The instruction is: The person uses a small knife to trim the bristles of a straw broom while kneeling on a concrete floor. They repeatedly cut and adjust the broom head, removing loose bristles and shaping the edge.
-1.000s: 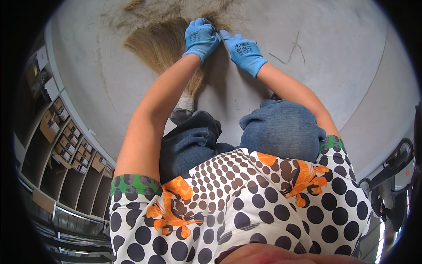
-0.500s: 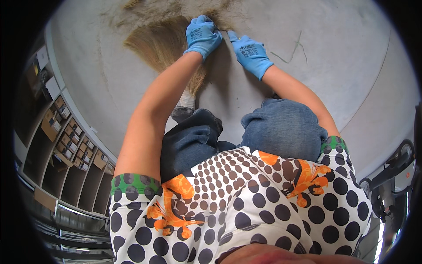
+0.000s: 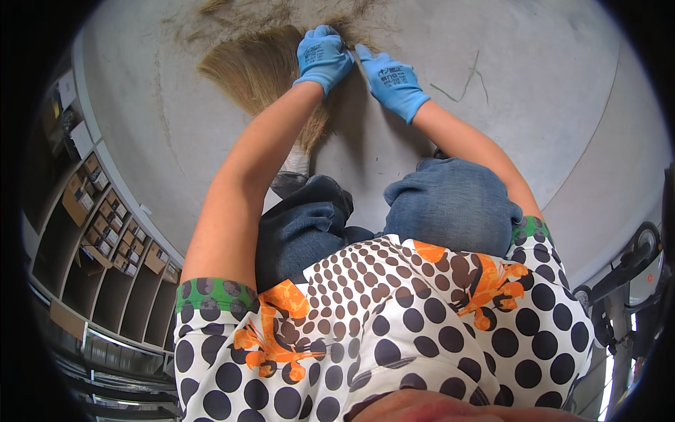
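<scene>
A fan-shaped bundle of tan straw (image 3: 256, 63), like a broom head, lies on the floor in front of me. My left hand (image 3: 323, 58), in a blue glove, is closed over the narrow right end of this straw and presses it down. Close to its right is my gloved right hand (image 3: 392, 81), fingers folded round a thin, narrow blade-like tool (image 3: 355, 56) that is mostly hidden. Its tip meets the straw end by my left fingers. More straw (image 3: 316, 130) shows below my left wrist, near my shoe.
Loose straw clippings (image 3: 281, 13) are scattered on the grey floor beyond my hands. A few green-grey strands (image 3: 472, 79) lie to the right. Shelving with cardboard boxes (image 3: 109, 221) lines the left side. At the far right stands a wheeled scooter-like object (image 3: 636, 260). My bent knees (image 3: 450, 204) are close below my hands.
My right hand has shifted slightly up and left, closer to my left hand, with the blade-like tool moving along. My left hand and the straw bundle have stayed nearly still.
</scene>
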`<state>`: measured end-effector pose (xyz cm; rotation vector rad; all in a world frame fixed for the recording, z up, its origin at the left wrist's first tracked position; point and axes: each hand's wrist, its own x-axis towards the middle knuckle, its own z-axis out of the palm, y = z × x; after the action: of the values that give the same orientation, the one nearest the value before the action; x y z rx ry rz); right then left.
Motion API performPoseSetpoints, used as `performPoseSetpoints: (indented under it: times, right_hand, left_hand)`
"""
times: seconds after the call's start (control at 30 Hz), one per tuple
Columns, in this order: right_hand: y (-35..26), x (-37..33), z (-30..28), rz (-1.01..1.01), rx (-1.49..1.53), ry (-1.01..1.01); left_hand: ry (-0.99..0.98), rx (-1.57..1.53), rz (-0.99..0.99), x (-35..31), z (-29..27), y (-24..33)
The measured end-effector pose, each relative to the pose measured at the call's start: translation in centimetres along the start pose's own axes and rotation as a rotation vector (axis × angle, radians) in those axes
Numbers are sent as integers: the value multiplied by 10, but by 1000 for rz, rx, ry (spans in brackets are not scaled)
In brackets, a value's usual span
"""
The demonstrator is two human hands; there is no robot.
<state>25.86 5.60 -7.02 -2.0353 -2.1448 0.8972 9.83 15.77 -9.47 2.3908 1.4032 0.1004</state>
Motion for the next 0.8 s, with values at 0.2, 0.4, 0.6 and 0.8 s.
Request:
performPoseSetpoints:
  times: [0.2,0.4,0.6,0.8]
  right_hand:
    - [4,-9,8,16,-49,-50]
    - [9,-22,-6,12,-83,-92]
    - [61,33,-27,20,20,247]
    - [39,21,-27,-4,140,290]
  left_hand:
    - [-17,-29,4,1,0,-4]
    - [29,-39,-4,-8,0,-10]
    - [71,-108,69,2,-2,-10]
    - [297,-176,297,-18,-17,-5]
